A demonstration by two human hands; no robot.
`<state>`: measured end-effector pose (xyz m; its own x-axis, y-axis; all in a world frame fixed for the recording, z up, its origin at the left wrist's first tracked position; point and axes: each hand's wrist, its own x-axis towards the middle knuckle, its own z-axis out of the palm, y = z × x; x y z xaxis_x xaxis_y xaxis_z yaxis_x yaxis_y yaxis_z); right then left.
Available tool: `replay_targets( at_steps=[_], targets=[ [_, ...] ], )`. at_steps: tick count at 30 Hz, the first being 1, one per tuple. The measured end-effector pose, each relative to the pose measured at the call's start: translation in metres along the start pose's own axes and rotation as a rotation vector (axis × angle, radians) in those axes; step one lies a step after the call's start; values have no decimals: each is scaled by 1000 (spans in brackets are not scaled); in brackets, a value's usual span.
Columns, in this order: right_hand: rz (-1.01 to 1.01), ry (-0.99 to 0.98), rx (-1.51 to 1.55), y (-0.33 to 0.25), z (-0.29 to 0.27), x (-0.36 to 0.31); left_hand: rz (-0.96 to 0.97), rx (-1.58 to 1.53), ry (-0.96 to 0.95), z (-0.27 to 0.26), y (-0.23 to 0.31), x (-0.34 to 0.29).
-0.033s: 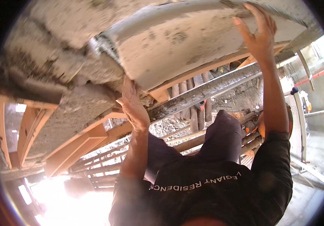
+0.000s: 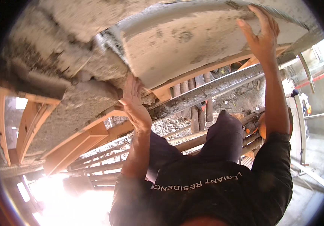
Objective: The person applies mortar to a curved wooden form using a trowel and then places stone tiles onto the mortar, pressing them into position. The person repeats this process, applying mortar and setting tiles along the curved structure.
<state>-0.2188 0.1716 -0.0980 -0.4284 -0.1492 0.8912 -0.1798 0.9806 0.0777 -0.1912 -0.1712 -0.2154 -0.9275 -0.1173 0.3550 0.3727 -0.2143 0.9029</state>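
Note:
A pale curved panel [image 2: 184, 49] with dark stains spans the upper middle, its lower edge beside a strip of wood [image 2: 211, 69]. My left hand [image 2: 134, 105] is at the panel's lower left corner, fingers stretched upward and thumb apart; it grips nothing. Near the panel's right end, my right hand [image 2: 263, 35] reaches up with fingers apart. Its fingertips meet the panel's upper edge or lie just in front of it; I cannot tell which. Rough, crumbly concrete [image 2: 94, 66] borders the panel on the left.
A mortar-stained beam [image 2: 207, 92] runs below the panel. Curved wooden formwork pieces [image 2: 75, 147] stand at the left. Several round poles [image 2: 184, 88] and rubble lie lower down around my legs. An orange and black tool [image 2: 250, 128] lies near my right knee. Upright metal bars [image 2: 300, 120] stand right.
The whole view has shifted slightly, so the panel and concrete appear a little farther right and down. Both hands keep nearly the same places on the panel.

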Motion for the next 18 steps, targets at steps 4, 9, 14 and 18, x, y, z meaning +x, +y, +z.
replay_targets(
  at_steps=[4,9,14,18],
  targets=[
    [15,-3,-10,-4,2,1,11,170,-7,-14,2,-2],
    [49,-32,-23,-12,5,6,129,502,-104,-14,-5,-4],
    [96,-39,-7,-19,3,7,194,517,-111,-10,-3,-7],
    [60,-59,18,-9,0,2,225,620,-12,-16,-13,-13]
  ],
)
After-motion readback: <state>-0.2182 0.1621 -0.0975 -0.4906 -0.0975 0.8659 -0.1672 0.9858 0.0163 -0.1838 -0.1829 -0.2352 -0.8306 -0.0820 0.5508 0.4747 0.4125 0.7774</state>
